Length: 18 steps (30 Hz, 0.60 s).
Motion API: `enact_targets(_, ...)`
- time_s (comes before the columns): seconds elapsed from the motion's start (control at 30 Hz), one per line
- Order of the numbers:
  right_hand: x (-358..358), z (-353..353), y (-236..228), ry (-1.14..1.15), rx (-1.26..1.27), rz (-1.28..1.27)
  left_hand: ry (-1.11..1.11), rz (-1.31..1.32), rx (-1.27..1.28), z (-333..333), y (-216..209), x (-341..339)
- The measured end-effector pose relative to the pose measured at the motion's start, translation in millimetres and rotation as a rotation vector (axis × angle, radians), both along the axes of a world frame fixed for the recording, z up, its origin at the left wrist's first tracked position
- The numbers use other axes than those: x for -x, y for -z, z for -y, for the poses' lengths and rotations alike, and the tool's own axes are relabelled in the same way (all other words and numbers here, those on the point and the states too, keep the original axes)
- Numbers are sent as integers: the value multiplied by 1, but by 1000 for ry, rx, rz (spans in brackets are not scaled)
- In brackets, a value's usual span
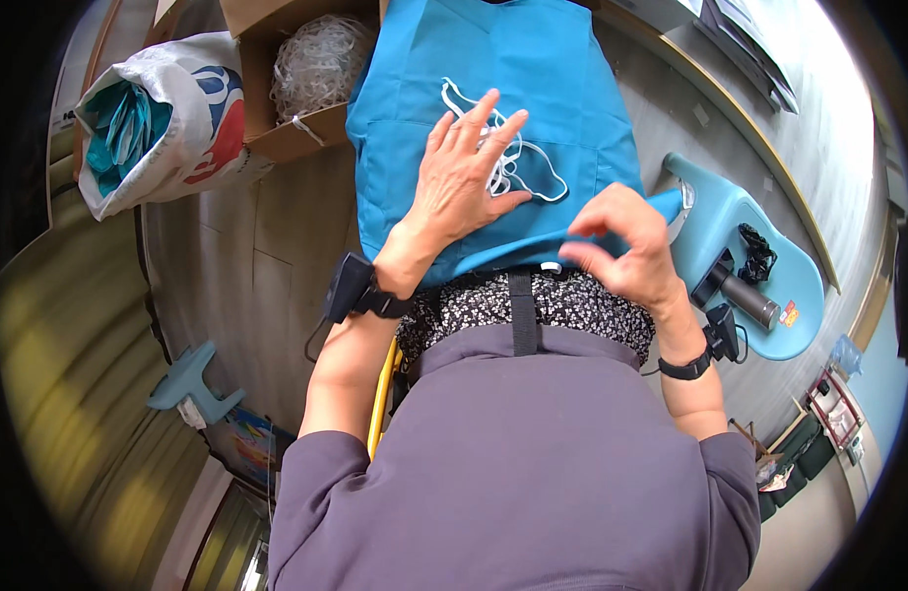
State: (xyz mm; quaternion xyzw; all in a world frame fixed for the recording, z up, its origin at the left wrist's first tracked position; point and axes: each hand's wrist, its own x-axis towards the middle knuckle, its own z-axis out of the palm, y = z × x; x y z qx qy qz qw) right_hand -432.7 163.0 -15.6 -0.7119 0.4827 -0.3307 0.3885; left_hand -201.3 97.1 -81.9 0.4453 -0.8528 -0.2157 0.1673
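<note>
A teal-blue fabric apron [562,89] lies spread over my lap. White cord ties [518,163] are coiled on top of it. My left hand [464,177] rests flat on the fabric with fingers spread, pressing on the cords. My right hand [621,241] pinches the near edge of the blue fabric at its lower right and lifts it slightly. Both wrists carry black strapped devices.
A cardboard box [296,133] with a bundle of white cords [321,59] stands at the upper left. Beside it is a white sack [193,128] full of teal fabric. A blue plastic stool [749,256] at the right holds a black cylinder and cord. A small blue stool [193,384] is at the left.
</note>
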Motion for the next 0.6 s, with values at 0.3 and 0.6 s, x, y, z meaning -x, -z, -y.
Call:
enact_targets(0.3, -9, -18, 2, -132, -70, -39, -95, -109, -36, 7, 23, 13)
enact_targets(0.6, -28, 18, -86, -136, -362, 1054, -316, -1078, -1091, 9, 2, 7)
